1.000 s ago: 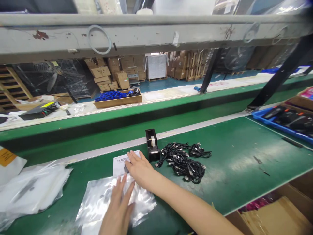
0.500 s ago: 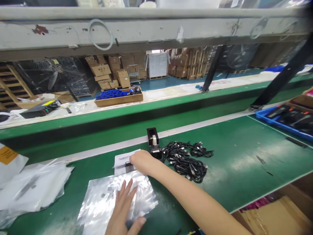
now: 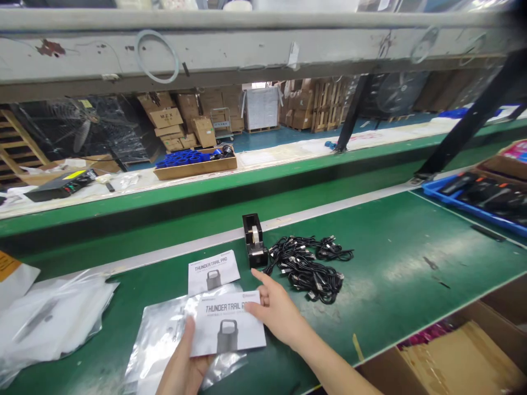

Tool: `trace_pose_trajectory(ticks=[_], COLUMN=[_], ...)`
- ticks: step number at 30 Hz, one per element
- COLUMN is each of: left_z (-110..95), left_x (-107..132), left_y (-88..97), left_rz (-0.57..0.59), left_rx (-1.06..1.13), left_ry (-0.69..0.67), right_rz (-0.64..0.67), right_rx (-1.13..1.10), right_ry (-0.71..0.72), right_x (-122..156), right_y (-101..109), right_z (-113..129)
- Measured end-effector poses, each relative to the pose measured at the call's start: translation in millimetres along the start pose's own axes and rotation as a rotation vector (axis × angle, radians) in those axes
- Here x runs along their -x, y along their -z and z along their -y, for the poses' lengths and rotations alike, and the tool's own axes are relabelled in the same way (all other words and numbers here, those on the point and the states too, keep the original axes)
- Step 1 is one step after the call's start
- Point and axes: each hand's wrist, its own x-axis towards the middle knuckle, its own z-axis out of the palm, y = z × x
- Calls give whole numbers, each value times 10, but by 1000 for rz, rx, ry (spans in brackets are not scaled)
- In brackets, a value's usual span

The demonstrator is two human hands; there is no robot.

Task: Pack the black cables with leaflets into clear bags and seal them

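Note:
A white booklet (image 3: 228,325) printed "THUNDER TRAIL PRO" is held over a clear plastic bag (image 3: 158,340) on the green bench. My left hand (image 3: 184,366) grips its lower left corner, thumb on top. My right hand (image 3: 276,309) pinches its right edge, index finger pointing up. A second identical booklet (image 3: 213,271) lies flat just beyond. A black tape dispenser (image 3: 254,241) stands behind it, and a heap of black cables (image 3: 309,264) lies to the right of my right hand.
More clear bags (image 3: 49,318) are piled at the left. A blue tray (image 3: 477,200) of dark items sits far right, cardboard boxes (image 3: 457,356) at the near right edge. A wooden tray (image 3: 195,164) of blue parts rests on the far bench.
My right hand lifted one booklet off the stack and drew it toward me. My left hand left the bag and took hold of that booklet's corner.

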Motion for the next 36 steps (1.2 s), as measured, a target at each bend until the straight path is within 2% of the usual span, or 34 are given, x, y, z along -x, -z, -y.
trace_pose_trajectory(ticks=[2,4,5,8,10,11,14,16,18,21,25,30,36], left_z=[55,111,137,191,203,205,211,217,221,210,184,164,141], left_x=[-29,-50,-56,-55,-51,-53,-89,-125,-154,-162,-143,-170,-149], left_y=[-2,8,18,58,84,94,112,119,121,107,74,77,101], left_rz=[26,22,1,-112,-187,-212,-235,-246,-268,-269,-244,-229,-170], left_rx=[-26,-138,-218,-568,-837,-945,-1121,-1172,-1190,-1196,-1239,-1313,-1325], left_ry=[25,-50,-129,-498,-677,-719,-715,-702,-690,-668,-652,-649,-672], right_rz=[27,-13,-67,-241,-287,-294,-252,-174,-112,-118,-163,-153,-155], right_rx=[-129,-74,17,332,419,406,155,-83,-218,-223,-207,-229,-295], right_ry=[-61,-76,-77,-60,-51,-47,-44,-77,-132,-173,-133,-102,-99], right_x=[16,64,93,169,195,202,215,230,255,294,323,348,368], right_y=[52,127,170,289,338,353,382,407,440,487,524,559,510], right_z=[-70,-111,-124,-158,-182,-194,-220,-225,-227,-247,-304,-315,-266])
